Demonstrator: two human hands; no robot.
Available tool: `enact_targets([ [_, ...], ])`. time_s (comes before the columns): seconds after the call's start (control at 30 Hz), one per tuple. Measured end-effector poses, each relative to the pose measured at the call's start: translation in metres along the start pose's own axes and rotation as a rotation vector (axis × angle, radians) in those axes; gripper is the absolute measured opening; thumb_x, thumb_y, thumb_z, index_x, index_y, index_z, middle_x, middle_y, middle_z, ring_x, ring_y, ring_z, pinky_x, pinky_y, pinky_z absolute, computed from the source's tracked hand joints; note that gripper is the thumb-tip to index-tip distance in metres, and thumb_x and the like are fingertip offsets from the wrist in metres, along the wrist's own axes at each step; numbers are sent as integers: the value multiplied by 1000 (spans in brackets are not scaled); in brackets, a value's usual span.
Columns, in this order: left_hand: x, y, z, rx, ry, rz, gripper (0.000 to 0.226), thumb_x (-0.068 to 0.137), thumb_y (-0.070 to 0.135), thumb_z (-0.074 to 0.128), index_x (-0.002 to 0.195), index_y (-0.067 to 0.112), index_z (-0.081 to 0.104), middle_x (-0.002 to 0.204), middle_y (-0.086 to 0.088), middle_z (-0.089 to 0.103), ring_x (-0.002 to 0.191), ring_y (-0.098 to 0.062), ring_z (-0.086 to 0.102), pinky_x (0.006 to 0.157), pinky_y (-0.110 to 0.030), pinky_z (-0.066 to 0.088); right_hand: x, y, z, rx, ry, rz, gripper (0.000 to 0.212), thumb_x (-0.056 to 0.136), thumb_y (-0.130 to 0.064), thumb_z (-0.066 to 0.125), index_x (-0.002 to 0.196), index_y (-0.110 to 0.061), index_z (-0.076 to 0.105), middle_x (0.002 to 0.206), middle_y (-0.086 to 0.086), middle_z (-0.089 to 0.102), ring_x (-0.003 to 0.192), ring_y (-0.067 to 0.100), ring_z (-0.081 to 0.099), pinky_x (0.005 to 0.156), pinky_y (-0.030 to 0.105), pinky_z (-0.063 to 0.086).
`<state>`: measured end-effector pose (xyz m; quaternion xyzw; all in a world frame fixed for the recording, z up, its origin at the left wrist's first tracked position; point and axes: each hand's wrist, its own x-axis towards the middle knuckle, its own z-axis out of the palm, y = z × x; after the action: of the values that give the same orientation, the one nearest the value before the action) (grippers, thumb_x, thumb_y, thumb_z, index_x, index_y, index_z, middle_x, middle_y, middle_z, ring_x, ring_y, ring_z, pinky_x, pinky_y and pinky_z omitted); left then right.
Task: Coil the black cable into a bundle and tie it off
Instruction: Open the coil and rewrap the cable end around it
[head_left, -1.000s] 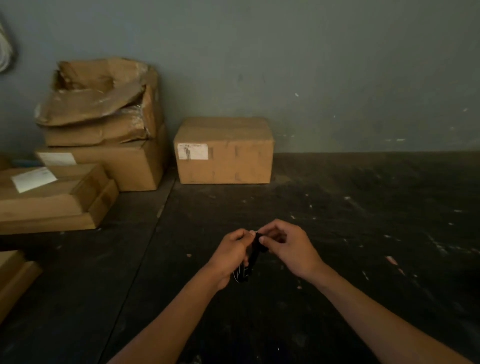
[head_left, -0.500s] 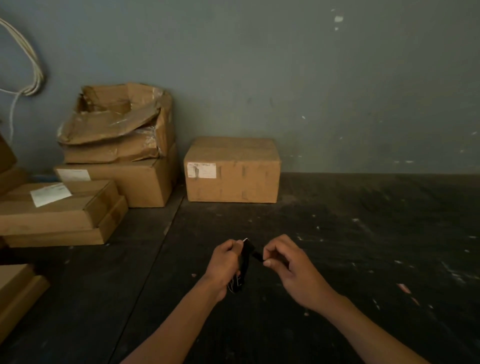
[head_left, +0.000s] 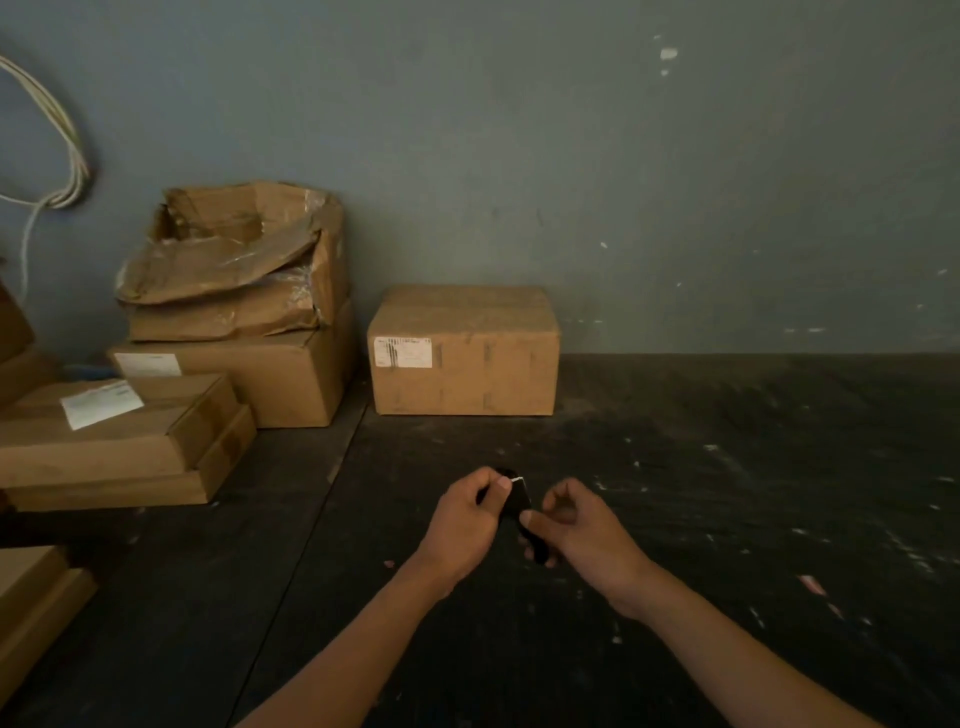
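Note:
A small black cable bundle (head_left: 518, 503) hangs between both hands above the dark floor, low in the middle of the head view. My left hand (head_left: 467, 519) pinches its upper end, where a thin white tip shows by the thumb. My right hand (head_left: 582, 530) grips the lower part with thumb and curled fingers. Most of the bundle is hidden by the fingers and hard to make out in the dim light.
A sealed cardboard box (head_left: 464, 351) stands against the grey wall ahead. A stack of cardboard boxes (head_left: 228, 306) and flat cartons (head_left: 119, 441) fill the left side. White cables (head_left: 57, 150) hang on the wall at far left. The dark floor (head_left: 727, 493) stretches right.
The camera has tilted up, so the boxes sit lower in view. My hands shifted right; the right hand moved from the bundle's top to its lower part.

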<state>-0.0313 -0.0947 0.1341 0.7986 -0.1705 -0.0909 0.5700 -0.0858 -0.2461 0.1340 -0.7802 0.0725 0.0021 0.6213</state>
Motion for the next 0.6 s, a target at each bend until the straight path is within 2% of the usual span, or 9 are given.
enact_targets([
  [0.1, 1, 0, 0, -17, -19, 10, 25, 102, 28, 43, 87, 20, 61, 86, -6, 59, 75, -15, 53, 69, -30, 44, -1, 1, 2, 90, -47, 76, 16, 93, -13, 62, 109, -11, 57, 79, 7, 72, 68, 16, 67, 60, 28, 48],
  [0.2, 3, 0, -1, -42, -34, -7, 25, 103, 27, 43, 97, 12, 61, 89, -10, 60, 74, -21, 54, 67, -36, 45, -3, 4, 1, 155, -75, 126, 11, 95, -15, 59, 102, -11, 65, 75, 4, 69, 68, 15, 63, 61, 26, 48],
  [0.23, 3, 1, -1, -57, -40, -14, 22, 103, 28, 42, 103, 14, 59, 95, -9, 61, 77, -23, 56, 68, -38, 46, -3, 4, 0, 174, -59, 131, 11, 95, -15, 58, 100, -10, 67, 74, 4, 67, 67, 15, 61, 61, 26, 47],
  [0.3, 4, 2, -3, -93, -37, -32, 18, 103, 28, 40, 120, 28, 48, 101, -4, 59, 81, -20, 58, 73, -34, 51, -3, 5, -2, 167, -9, 137, 14, 96, -15, 57, 99, -9, 68, 73, 4, 65, 65, 14, 59, 60, 26, 47],
  [0.37, 5, 3, -6, -130, -35, -55, 33, 103, 25, 42, 130, 35, 26, 90, -1, 57, 71, -12, 55, 69, -26, 51, -2, 6, -4, 140, 36, 154, 16, 97, -17, 57, 97, -8, 69, 71, 4, 63, 61, 13, 58, 57, 24, 47],
  [0.4, 5, 3, -7, -118, -31, -62, 38, 103, 23, 43, 132, 34, 22, 85, -1, 56, 69, -10, 54, 66, -23, 50, -2, 8, -5, 125, 50, 172, 16, 97, -19, 57, 96, -8, 70, 69, 3, 62, 60, 12, 57, 56, 24, 46],
  [0.43, 5, 2, -7, -78, -25, -64, 37, 102, 22, 44, 132, 30, 23, 85, -2, 57, 69, -9, 54, 63, -21, 50, -1, 9, -5, 109, 58, 195, 17, 96, -20, 58, 95, -8, 71, 67, 2, 62, 58, 11, 57, 55, 24, 46],
  [0.5, 5, 2, -7, 2, -15, -47, 32, 102, 22, 46, 131, 22, 34, 98, -4, 60, 77, -8, 57, 63, -20, 49, 0, 12, -3, 82, 64, 248, 17, 94, -21, 61, 93, -8, 72, 65, 2, 61, 55, 11, 56, 52, 23, 45],
  [0.6, 2, 1, -2, -1, 0, -12, 27, 100, 21, 50, 126, 23, 46, 115, -3, 61, 90, -10, 62, 68, -19, 49, 2, 13, 3, 115, 69, 331, 15, 92, -20, 65, 92, -6, 72, 58, 1, 59, 50, 11, 53, 48, 23, 42],
])
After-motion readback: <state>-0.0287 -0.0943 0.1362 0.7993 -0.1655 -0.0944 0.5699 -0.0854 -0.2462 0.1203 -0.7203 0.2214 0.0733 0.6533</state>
